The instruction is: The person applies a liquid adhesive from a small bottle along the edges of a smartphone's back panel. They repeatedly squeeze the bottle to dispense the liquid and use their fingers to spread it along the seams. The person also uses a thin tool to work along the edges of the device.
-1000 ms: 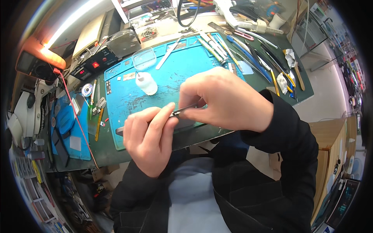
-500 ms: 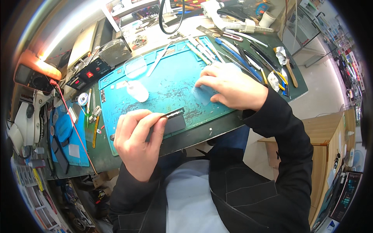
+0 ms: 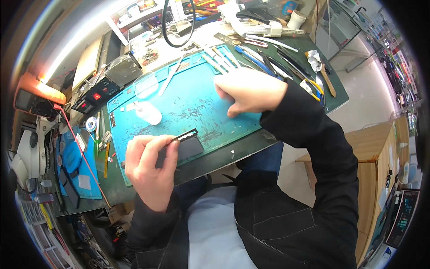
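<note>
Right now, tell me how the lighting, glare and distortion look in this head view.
Head view: bright light strip at upper left blows out to white; fisheye bends the bench edge and darkens the corners; the blue mat is evenly lit; the left hand and right hand look fairly sharp, while rim clutter is squeezed and soft.

We are in an electronics repair workshop. At the centre of the bench lies a blue work mat (image 3: 197,107), and everything else sits around it. Beyond its far edge we see a row of tweezers and hand tools (image 3: 251,54). To its left stand a black bench power unit (image 3: 96,96) with a red switch, a multimeter (image 3: 31,101) and a microscope (image 3: 27,157). Further behind the mat, shelves (image 3: 148,13) hold more small parts.
</note>
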`<action>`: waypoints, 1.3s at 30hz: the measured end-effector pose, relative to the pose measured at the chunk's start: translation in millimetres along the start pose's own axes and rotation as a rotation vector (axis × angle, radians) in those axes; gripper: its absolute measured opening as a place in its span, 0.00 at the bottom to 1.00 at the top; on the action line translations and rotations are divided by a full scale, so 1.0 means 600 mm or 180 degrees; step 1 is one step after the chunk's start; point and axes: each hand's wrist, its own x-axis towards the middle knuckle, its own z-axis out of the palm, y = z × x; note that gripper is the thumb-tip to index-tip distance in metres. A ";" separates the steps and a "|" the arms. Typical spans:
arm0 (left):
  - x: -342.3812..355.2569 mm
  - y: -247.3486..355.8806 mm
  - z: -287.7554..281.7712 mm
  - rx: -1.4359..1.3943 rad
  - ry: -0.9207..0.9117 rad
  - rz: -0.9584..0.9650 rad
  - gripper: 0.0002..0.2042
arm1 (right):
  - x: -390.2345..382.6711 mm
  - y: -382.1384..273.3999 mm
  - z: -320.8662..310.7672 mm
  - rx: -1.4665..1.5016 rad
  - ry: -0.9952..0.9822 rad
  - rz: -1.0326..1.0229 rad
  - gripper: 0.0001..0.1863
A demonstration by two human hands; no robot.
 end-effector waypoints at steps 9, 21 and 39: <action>-0.003 -0.002 0.004 0.0054 0.0006 0.0042 0.07 | -0.083 -0.117 0.074 0.1746 0.1589 -0.0316 0.05; 0.004 0.004 0.001 0.0109 -0.0030 0.0119 0.10 | -0.069 -0.130 0.136 0.1781 0.2264 -0.0561 0.11; 0.010 0.003 -0.003 0.0032 -0.0142 0.0108 0.09 | -0.067 -0.143 0.096 0.0971 0.2557 -0.0671 0.11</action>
